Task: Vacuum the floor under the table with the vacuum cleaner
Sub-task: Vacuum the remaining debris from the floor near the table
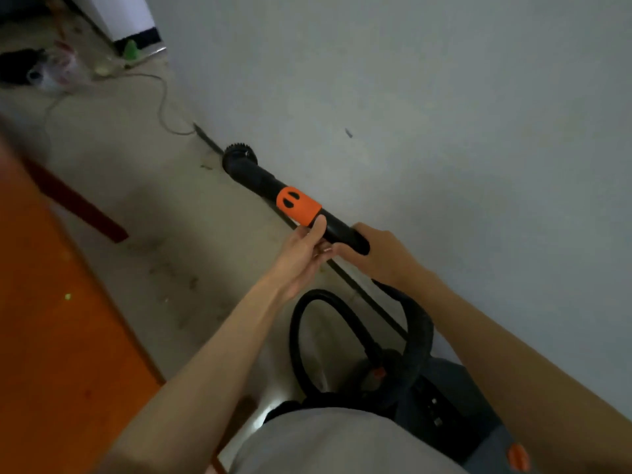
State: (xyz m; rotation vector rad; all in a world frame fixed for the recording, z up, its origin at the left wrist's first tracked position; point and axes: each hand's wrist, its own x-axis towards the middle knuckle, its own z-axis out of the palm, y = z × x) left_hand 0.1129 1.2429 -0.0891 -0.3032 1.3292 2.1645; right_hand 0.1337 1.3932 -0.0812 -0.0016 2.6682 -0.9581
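Both hands closed on the black wand [337, 230] of a vacuum cleaner: right hand [379, 256] wrapped around the rear end where the hose joins, left hand [301, 254] pinching the tube from below, thumb just behind the orange collar [298, 205]. Wand angled forward and down along the foot of a pale grey wall [444, 97], round brush head [237, 155] at the seam where wall meets floor. Black ribbed hose [415, 333] looping back from the right hand to the dark grey vacuum body [444, 398], low on the floor beside the wall, orange fittings on top. Grey concrete floor [164, 206] scattered with specks of debris. Orange-topped bench [51, 319] filling the lower left, one dark red leg [82, 206] slanting to the floor. Thin cable [164, 97] trailing across the floor toward the far corner, where a blurred clutter of clear plastic wrapping [61, 70], a dark object [17, 68] and a small green item [130, 49] sits near a white unit [119, 15]. Grey garment [335, 443] at bottom centre.
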